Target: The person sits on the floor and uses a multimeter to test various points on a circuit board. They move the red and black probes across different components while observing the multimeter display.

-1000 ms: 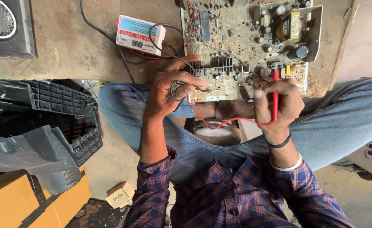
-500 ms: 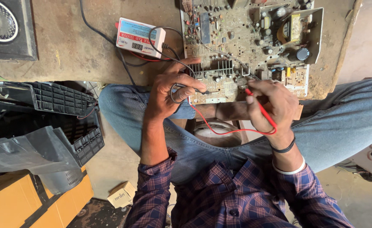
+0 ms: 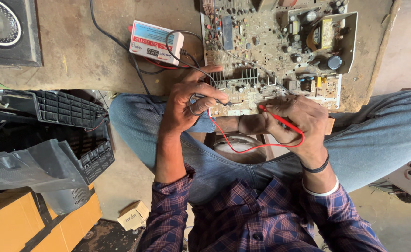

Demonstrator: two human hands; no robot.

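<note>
A large dusty circuit board (image 3: 280, 46) with many components lies on the floor in front of my crossed legs. My left hand (image 3: 186, 105) pinches a black test probe (image 3: 221, 100) and its black lead, the tip touching the board's near edge. My right hand (image 3: 298, 123) grips a red test probe (image 3: 280, 119), which lies nearly flat and points left toward the board's near edge. Its red lead (image 3: 242, 147) loops below my hands. Both leads run to a small white tester box (image 3: 156, 43) with a red display, left of the board.
A black plastic television back cover (image 3: 51, 135) lies at the left, over a yellow box (image 3: 19, 224). A small cardboard box (image 3: 133, 215) sits near my left elbow. A speaker in a dark cabinet (image 3: 5, 28) is at the top left. Black cables cross the floor.
My right hand has tipped the red probe from upright to nearly flat, with its tip swung left toward the board's edge. My left hand stays on the black probe.
</note>
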